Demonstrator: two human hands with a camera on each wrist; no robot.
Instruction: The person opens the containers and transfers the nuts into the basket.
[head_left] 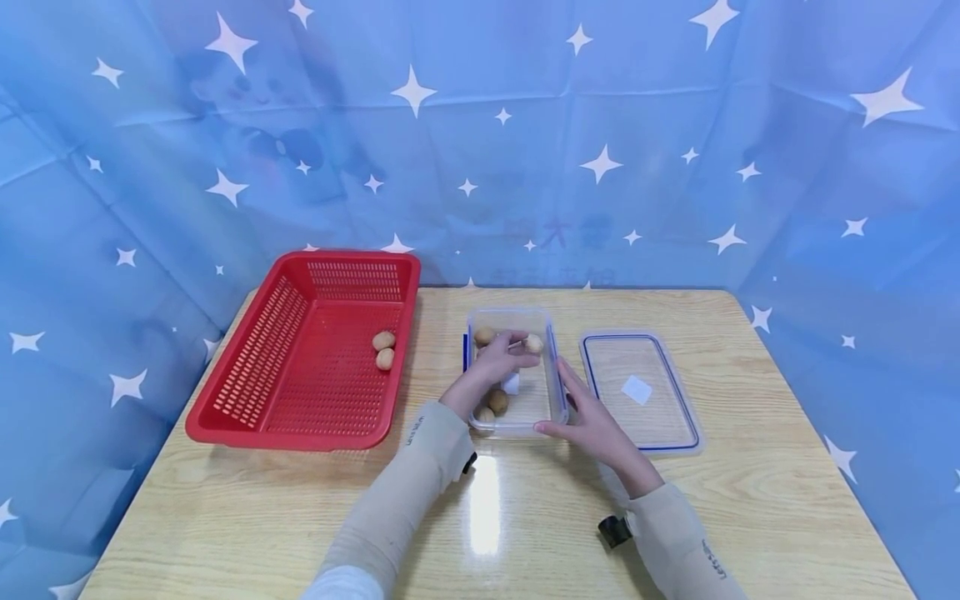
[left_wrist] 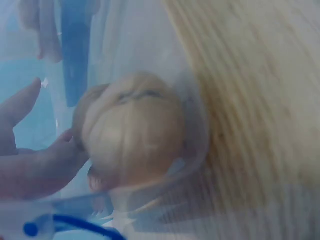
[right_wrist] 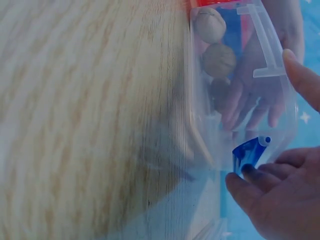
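Note:
A clear plastic container (head_left: 531, 429) with blue clips stands mid-table and holds several walnuts. My left hand (head_left: 495, 362) reaches down inside it, fingers loosely extended, with a pale walnut (head_left: 533, 343) right beside the fingertips. Through the wall, the right wrist view shows those fingers (right_wrist: 247, 107) pointing downward. At the near left corner lies a brown walnut (head_left: 497, 402); a walnut (left_wrist: 137, 132) fills the left wrist view behind the plastic. My right hand (head_left: 596, 425) grips the container's right side, thumb at the near corner, other fingers by a blue clip (right_wrist: 249, 152).
A red slotted basket (head_left: 300, 442) stands on the left, two walnuts (head_left: 384, 350) against its right wall. Right of the container lies its clear lid (head_left: 645, 417) with a blue seal and a white label. A blue starry curtain (head_left: 480, 150) hangs behind the wooden table (head_left: 780, 467).

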